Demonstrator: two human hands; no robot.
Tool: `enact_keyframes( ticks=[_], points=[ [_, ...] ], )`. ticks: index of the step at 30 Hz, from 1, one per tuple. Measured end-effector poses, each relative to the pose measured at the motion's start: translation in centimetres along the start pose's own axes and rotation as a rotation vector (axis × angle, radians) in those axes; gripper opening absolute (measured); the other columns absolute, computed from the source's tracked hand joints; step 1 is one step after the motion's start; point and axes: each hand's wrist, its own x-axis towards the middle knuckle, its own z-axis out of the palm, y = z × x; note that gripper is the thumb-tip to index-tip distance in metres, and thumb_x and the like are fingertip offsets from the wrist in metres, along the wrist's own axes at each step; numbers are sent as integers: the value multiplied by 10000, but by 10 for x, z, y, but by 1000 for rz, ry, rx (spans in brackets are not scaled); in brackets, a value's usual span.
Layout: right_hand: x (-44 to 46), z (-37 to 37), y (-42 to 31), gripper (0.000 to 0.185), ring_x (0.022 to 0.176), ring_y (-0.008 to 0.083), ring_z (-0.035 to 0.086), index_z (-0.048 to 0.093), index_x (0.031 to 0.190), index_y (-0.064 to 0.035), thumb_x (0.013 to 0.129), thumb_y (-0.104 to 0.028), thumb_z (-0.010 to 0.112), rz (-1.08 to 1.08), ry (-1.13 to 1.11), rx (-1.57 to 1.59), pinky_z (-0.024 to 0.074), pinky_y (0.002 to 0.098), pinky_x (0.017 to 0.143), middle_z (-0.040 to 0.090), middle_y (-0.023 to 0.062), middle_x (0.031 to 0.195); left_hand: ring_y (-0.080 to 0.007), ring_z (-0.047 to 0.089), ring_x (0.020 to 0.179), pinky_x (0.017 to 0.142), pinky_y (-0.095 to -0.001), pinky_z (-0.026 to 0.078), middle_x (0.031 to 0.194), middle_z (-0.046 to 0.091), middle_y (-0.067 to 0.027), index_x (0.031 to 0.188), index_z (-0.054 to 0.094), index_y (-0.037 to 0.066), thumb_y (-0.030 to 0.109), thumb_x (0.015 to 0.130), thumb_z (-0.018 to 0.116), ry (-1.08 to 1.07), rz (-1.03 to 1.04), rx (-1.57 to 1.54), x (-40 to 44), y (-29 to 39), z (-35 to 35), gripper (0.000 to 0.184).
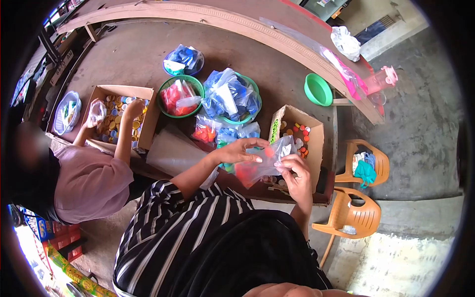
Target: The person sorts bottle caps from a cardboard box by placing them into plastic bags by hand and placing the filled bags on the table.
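My right hand [295,173] pinches the edge of a clear plastic bag [267,167]. Reddish caps [245,173] show through the bag's lower part. My left hand [242,151] is at the bag's other side, thumb and fingers apart, and a red bottle cap [268,151] shows just beyond its fingertips. Whether the fingers touch that cap is hard to tell. Just behind my right hand stands a cardboard box [316,148] holding red, orange and white caps [303,132].
Green basket [180,113] and teal basket [257,94] hold bagged caps. At the left, a co-worker [94,183] holds a small bag over another cardboard box [151,94] of caps. A green basin [318,90] and orange chairs [346,215] are to the right.
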Motion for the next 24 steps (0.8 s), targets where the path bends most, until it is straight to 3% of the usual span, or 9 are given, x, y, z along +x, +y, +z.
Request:
enact_keyframes(
  ticks=[1, 7, 9, 13, 16, 19, 22, 24],
  points=[
    [2, 1, 1, 93, 891, 252, 612, 692, 930, -30, 842, 0, 698, 0, 1, 5, 447, 348, 826, 668, 80, 938, -159, 516, 1247, 1039, -350, 424, 1292, 593, -54, 1375, 525, 52, 194, 916, 730, 16, -36, -99, -2, 13, 4, 522],
    [4, 14, 11, 113, 909, 270, 610, 672, 968, -40, 857, -27, 691, 57, 38, -28, 440, 374, 846, 703, 86, 975, -78, 595, 926, 843, -274, 476, 971, 690, 4, 1083, 670, 33, 154, 948, 690, 64, -252, -107, -7, 20, -6, 182],
    [5, 18, 15, 105, 915, 272, 608, 675, 970, -43, 866, -30, 683, 80, 51, -76, 439, 376, 849, 702, 82, 970, -67, 592, 895, 813, -258, 478, 930, 689, 18, 1010, 679, 35, 150, 947, 692, 82, -137, -102, -7, 11, -9, 132],
    [5, 20, 17, 97, 918, 280, 602, 683, 982, -44, 888, -36, 660, 126, 28, -113, 439, 383, 849, 699, 82, 964, -66, 594, 881, 735, -263, 481, 920, 690, 6, 1010, 675, 3, 138, 933, 709, 118, 31, -95, -5, -8, -16, 160],
    [4, 24, 23, 99, 914, 274, 606, 684, 991, -40, 900, -35, 645, 111, 80, -58, 449, 373, 834, 695, 91, 952, -83, 617, 907, 806, -276, 496, 929, 704, -11, 1053, 691, 5, 141, 915, 730, 177, -115, -150, 0, -8, -18, 197],
    [6, 20, 25, 92, 900, 259, 617, 684, 993, -27, 916, -36, 634, 99, 136, 40, 459, 357, 821, 694, 99, 948, -80, 620, 921, 865, -302, 500, 943, 719, -19, 1089, 713, 19, 148, 914, 730, 158, -78, -129, 2, -1, -9, 218],
    [9, 10, 25, 83, 890, 236, 627, 683, 986, -14, 933, -33, 621, 100, 197, 87, 472, 336, 820, 694, 99, 945, -87, 622, 938, 889, -308, 497, 952, 729, -20, 1096, 727, 26, 160, 916, 730, 33, -149, 71, 7, -28, -14, 225],
    [9, 4, 28, 80, 875, 195, 630, 677, 977, 7, 941, -31, 618, 103, 235, 140, 487, 309, 808, 700, 94, 958, -70, 605, 868, 818, -279, 495, 877, 703, 3, 1033, 718, 11, 165, 889, 764, 79, -159, 50, 10, -47, -9, 216]
  ],
)
